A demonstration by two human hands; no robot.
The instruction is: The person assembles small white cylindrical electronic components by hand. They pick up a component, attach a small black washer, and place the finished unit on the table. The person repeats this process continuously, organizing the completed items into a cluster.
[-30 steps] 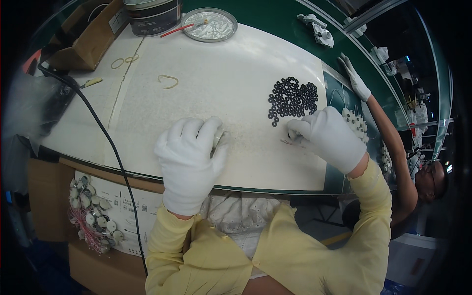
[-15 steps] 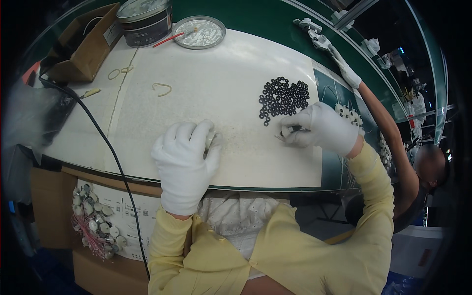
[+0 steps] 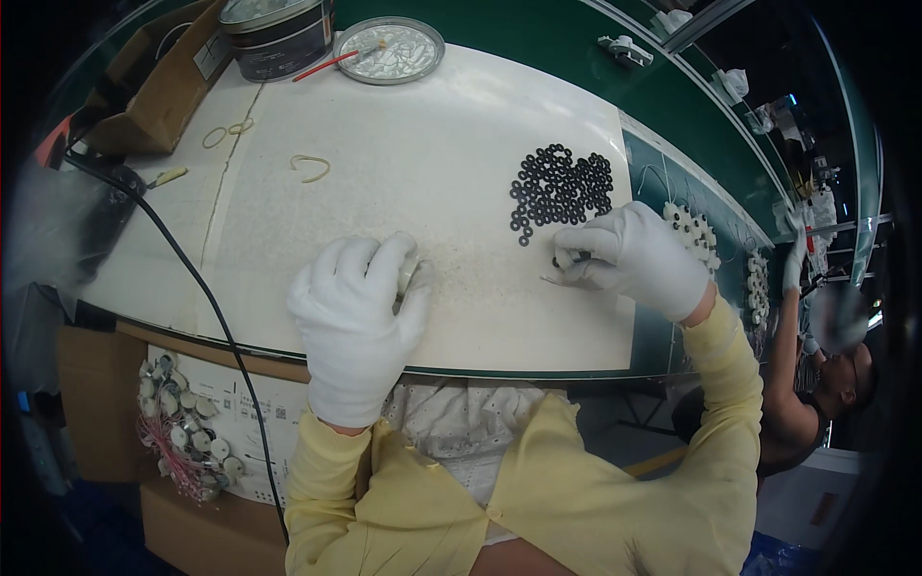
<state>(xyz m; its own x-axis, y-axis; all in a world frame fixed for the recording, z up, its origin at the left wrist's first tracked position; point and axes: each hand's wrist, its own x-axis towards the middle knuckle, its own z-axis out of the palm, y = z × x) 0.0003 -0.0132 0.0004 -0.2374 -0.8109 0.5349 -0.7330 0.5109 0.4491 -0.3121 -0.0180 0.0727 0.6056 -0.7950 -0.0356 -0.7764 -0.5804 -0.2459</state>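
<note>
My left hand (image 3: 351,312), in a white glove, rests on the white table sheet (image 3: 461,326). Its thumb and fingers are closed around a small pale part (image 3: 408,276), mostly hidden by the glove. Also gloved in white, my right hand (image 3: 639,259) is pinched shut just above the sheet at the right. Something small and dark (image 3: 579,257) shows between its fingers, along with a thin tip; I cannot make out its kind. Right behind that hand lies a loose cluster of small black rings (image 3: 562,187), flat on the sheet.
At the back stand a dark tub (image 3: 279,43) and a round lid (image 3: 413,58) of whitish paste with a red-handled brush (image 3: 327,65). Rubber bands (image 3: 309,170) lie left. White wired parts (image 3: 691,235) sit right; others (image 3: 187,422) lie below the table. A black cable (image 3: 182,250) crosses left. A co-worker (image 3: 802,384) is at right.
The co-worker's gloved hand has drawn back from the white part on the far green surface toward the right. My hands keep nearly the same pose; the view has shifted slightly.
</note>
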